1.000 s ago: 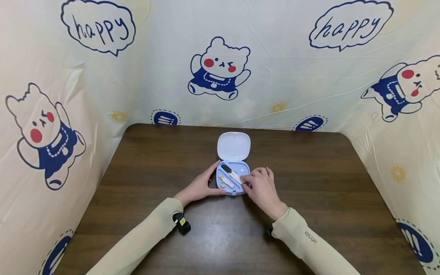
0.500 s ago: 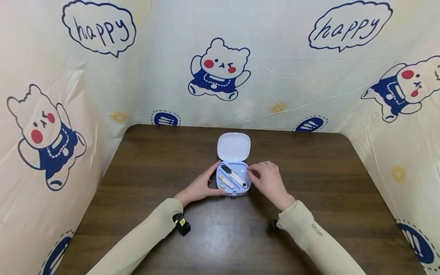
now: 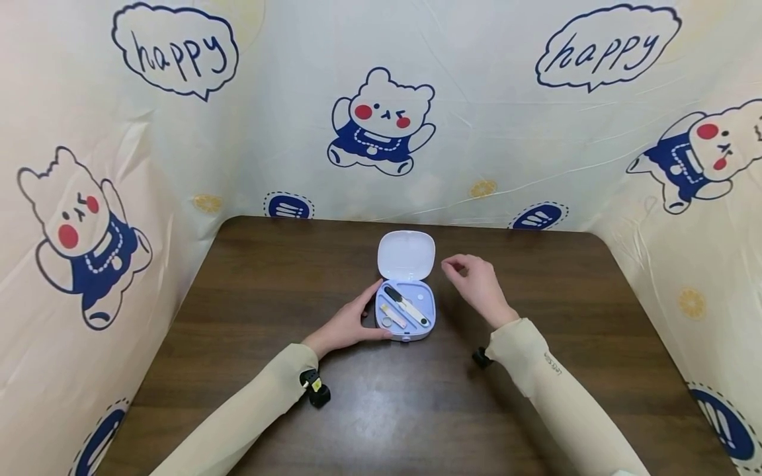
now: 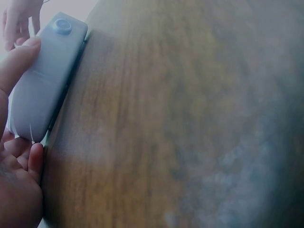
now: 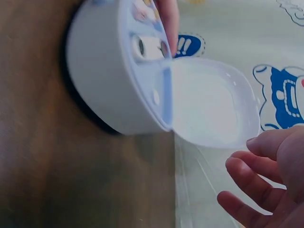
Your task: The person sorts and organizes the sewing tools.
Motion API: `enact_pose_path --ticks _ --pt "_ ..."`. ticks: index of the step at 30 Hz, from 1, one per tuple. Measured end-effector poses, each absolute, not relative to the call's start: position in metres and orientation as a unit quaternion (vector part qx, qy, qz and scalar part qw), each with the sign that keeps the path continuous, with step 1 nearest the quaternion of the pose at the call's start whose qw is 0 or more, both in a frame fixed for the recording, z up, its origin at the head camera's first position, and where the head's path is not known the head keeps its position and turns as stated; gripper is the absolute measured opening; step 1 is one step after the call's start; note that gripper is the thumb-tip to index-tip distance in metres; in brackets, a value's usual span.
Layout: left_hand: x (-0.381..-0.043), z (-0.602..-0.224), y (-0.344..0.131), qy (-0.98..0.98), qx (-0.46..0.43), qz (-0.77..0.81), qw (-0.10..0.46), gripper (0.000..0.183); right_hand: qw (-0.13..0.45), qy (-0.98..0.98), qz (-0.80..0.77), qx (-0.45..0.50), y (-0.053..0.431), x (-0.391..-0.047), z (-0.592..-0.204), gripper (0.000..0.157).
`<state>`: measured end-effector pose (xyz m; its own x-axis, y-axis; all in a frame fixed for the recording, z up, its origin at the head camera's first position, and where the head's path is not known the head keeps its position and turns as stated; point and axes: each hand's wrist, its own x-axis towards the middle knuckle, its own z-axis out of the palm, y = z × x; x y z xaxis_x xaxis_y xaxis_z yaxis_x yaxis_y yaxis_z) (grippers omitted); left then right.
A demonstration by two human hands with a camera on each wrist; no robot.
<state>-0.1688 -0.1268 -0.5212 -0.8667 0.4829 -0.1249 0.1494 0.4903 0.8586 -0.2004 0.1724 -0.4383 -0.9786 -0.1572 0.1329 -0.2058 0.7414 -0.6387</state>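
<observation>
A pale blue case (image 3: 427, 330) stands on the table with its white lid (image 3: 406, 256) swung up at the back. My left hand (image 3: 342, 325) grips its left side, the thumb along the front and the fingers behind. A slim white tool with a black end (image 3: 411, 309) lies diagonally in the case, beside a smaller pinkish tool (image 3: 391, 313) and a small ring (image 3: 387, 322). My right hand (image 3: 481, 284) hovers right of the lid, holding nothing. In the right wrist view its fingers (image 5: 251, 183) are loosely bent near the lid's edge.
The case stands mid-way on a dark wooden table (image 3: 536, 383). A printed cloth (image 3: 500, 132) rises behind the table and along both sides. A small black device (image 3: 318, 393) is strapped at the left wrist.
My right hand has left the white tool in the case and moved up and to the right, beside the lid. My left hand has stayed on the case.
</observation>
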Motion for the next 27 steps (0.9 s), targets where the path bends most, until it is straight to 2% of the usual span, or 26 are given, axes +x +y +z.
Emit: enact_pose_path --ticks 11,20,27 --pt "-0.169 -0.522 -0.126 0.845 0.182 0.469 0.180 0.115 0.014 -0.916 0.393 0.083 0.170 -0.238 -0.427 0.037" --pt "-0.169 -0.526 -0.127 0.846 0.187 0.467 0.175 0.115 -0.035 -0.903 0.420 0.082 0.157 -0.256 -0.426 0.042" --pt "-0.171 -0.528 -0.127 0.845 0.187 0.470 0.172 0.115 -0.043 -0.898 0.433 0.067 0.149 -0.261 -0.426 0.045"
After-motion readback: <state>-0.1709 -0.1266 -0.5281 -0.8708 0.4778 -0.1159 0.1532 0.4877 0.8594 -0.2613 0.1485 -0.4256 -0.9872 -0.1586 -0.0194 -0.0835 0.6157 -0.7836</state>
